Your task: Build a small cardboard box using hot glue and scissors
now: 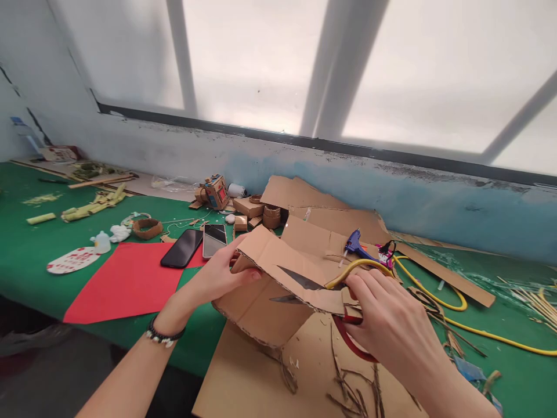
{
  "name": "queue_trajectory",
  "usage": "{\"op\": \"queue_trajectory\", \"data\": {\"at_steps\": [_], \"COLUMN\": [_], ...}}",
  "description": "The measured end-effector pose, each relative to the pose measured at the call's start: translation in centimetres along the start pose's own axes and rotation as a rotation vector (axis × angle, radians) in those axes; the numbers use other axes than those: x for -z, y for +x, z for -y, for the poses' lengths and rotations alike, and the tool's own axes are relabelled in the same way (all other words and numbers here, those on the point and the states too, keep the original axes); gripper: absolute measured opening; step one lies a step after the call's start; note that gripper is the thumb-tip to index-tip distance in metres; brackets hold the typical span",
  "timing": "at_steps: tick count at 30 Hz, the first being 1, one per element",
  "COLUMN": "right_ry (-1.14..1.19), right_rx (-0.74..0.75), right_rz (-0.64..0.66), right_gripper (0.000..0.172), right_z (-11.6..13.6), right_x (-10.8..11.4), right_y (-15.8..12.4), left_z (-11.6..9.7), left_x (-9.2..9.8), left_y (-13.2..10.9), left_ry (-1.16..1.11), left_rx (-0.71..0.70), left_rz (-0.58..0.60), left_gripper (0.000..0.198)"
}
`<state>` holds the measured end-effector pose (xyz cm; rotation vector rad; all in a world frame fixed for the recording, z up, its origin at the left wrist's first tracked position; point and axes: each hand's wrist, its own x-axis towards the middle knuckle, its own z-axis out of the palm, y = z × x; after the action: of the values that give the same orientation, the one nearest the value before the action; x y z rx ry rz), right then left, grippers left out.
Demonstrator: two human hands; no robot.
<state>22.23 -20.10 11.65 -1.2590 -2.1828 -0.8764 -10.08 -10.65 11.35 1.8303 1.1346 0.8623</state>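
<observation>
Brown cardboard sheet (237, 377) nearest, scraps (378, 388) on it. Above: folded cardboard (270, 310), its left end pinched firmly by left hand (224, 277). Right hand (389, 307), nearer the right end, grips scissors (304, 282); blades parted astride the edge, long axis leftward, toward left hand. Glue gun (357, 246) lies beyond.

The head camera looks forward and down across the table (26, 249).

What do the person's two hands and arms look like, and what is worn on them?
The left hand and the right hand wear no gloves, and no sleeves show. A dark bracelet with pale beads circles the left wrist; no bracelet is seen on the right.
</observation>
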Motion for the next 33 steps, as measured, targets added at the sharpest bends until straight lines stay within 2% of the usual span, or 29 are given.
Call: {"op": "queue_trajectory", "data": {"at_steps": [6,11,14,18,21,24,28,31,33], "right_ry": [0.004,-0.028,-0.040,-0.005,0.096,0.191,0.301,0.305,0.255], "right_rx": [-0.032,-0.078,-0.146,-0.209,-0.178,-0.146,-0.163,-0.182,-0.160], "right_rz": [-0.089,-0.135,-0.101,-0.033,0.012,0.121,0.252,0.275,0.212], "right_gripper": [0.013,0.016,0.013,0.008,0.015,0.026,0.029,0.032,0.032], "right_z": [-0.1,0.1,0.1,-0.8,-2.1,-3.1,-3.4,-3.3,-3.4], "right_x": [0.9,0.1,-0.9,-1.7,-1.9,-1.8,-1.7,-1.8,-1.7], "right_y": [-0.3,-0.8,-1.2,-1.7,-1.9,-2.0,-2.5,-2.8,-3.0], "left_z": [0.1,-0.6,-1.5,-3.3,-4.8,-5.8,-6.5,-7.0,-7.3], "left_x": [0.2,-0.1,-0.5,-0.9,-1.1,-1.0,-0.9,-1.1,-1.4], "left_y": [0.8,1.4,1.0,0.3,-0.1,0.0,0.6,0.8,0.7], "left_ry": [-0.033,-0.042,-0.056,-0.058,-0.050,0.008,0.095,0.181,0.226], "left_rx": [-0.011,0.015,0.076,0.175,0.212,0.196,0.170,0.133,0.107], "left_rz": [0.045,0.094,0.121,0.108,0.094,0.071,0.056,0.022,-0.001], "left_gripper": [0.084,0.072,0.069,0.078,0.077,0.076,0.078,0.076,0.071]}}
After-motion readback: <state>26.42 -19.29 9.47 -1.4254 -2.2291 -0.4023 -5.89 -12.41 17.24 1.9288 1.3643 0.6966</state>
